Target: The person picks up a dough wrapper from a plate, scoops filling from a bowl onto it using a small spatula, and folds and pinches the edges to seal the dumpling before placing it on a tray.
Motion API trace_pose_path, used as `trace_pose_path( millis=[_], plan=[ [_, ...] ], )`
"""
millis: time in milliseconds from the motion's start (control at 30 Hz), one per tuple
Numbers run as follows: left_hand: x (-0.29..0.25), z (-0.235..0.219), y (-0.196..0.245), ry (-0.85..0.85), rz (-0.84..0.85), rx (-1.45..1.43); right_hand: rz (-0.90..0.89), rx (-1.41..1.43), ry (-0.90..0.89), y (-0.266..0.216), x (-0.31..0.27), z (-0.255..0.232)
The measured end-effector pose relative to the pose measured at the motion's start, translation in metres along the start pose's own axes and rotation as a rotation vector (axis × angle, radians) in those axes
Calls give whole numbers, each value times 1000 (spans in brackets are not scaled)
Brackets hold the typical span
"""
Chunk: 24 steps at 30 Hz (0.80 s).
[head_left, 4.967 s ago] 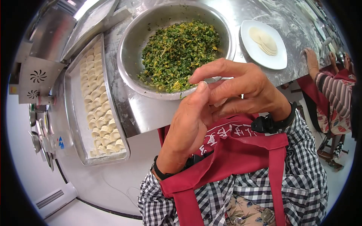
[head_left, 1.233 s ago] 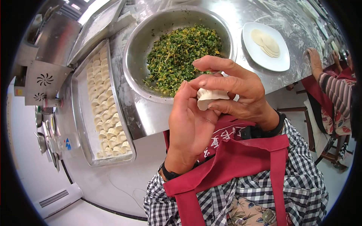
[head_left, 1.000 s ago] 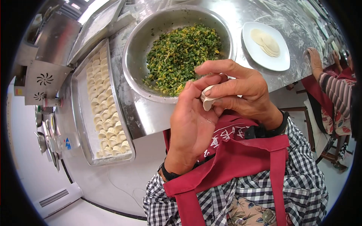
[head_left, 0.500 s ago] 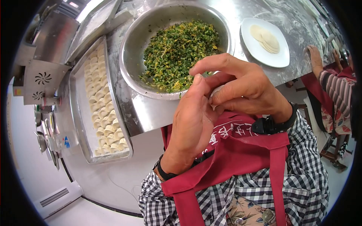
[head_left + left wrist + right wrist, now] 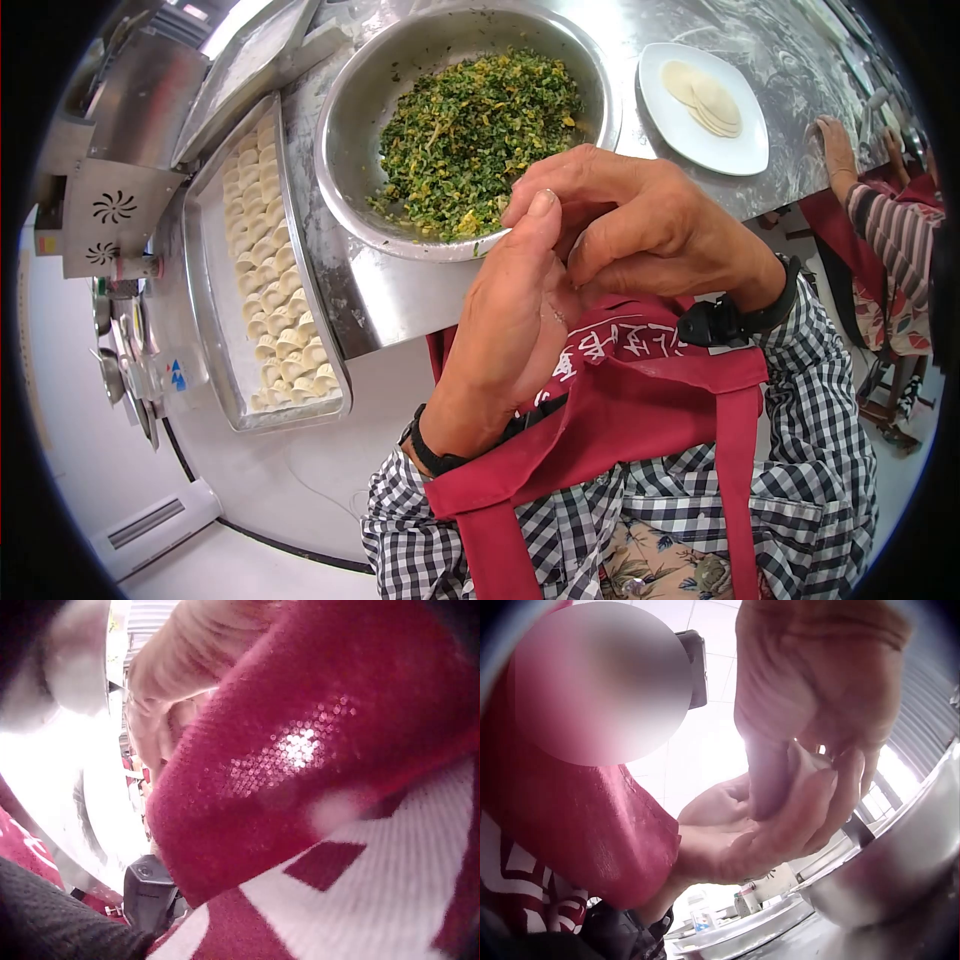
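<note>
Both hands meet in front of the near rim of a wide steel bowl (image 5: 355,150) of chopped green and yellow filling (image 5: 480,140). Between their fingers they pinch a dumpling (image 5: 801,761), of which the right wrist view shows only a sliver of pale dough. In the head view the fingers hide it. My left hand (image 5: 505,315) supports it from the left, thumb upward, its fingertips mostly hidden. Curled over from the right is my right hand (image 5: 665,230), its index finger reaching the left thumb. The red apron (image 5: 262,750) blocks much of the left wrist view.
On the left, a long metal tray (image 5: 205,340) holds rows of shaped dumplings (image 5: 270,270). A white plate (image 5: 665,125) with several round wrappers (image 5: 705,100) sits right of the bowl. Another person's hand (image 5: 833,150) rests at the floured steel table's (image 5: 395,305) right edge.
The dumpling, partly visible a second ago, is now covered by the fingers in the head view. My right hand has turned over it and closed in toward the left thumb.
</note>
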<state>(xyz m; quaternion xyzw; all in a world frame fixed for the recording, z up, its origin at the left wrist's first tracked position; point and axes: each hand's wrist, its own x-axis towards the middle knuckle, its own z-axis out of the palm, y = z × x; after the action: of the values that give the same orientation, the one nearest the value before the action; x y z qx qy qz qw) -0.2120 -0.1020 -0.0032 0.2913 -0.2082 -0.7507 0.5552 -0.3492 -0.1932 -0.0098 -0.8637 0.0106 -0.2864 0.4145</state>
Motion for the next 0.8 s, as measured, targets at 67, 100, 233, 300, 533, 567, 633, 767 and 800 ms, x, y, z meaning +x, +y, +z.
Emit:
trace_pose_path(
  millis=[67,100,233,300,533,567,633,767,800],
  plan=[
    [1,1,0,-2,-5,-27,-20,-56,-14,-1,0,-1],
    [1,-1,-1,-3,-6,-27,37,39,6,-2,-1,0],
    [1,-5,-2,-12,-55,-78,148,226,26,-4,-1,2],
    [2,-2,-2,-13,-37,-74,91,148,-7,-1,-1,0],
    [-1,-11,-2,-16,-30,-95,177,122,-23,-7,4,0],
    [-3,-13,0,-53,-7,-91,168,148,-5,-10,9,0],
    [-11,-12,11,-79,35,-129,114,65,65,-11,13,-4],
    [-31,-25,36,96,142,72,137,63,239,-5,7,-10],
    [-36,-34,44,104,151,78,127,70,235,-4,5,-11]
  ],
)
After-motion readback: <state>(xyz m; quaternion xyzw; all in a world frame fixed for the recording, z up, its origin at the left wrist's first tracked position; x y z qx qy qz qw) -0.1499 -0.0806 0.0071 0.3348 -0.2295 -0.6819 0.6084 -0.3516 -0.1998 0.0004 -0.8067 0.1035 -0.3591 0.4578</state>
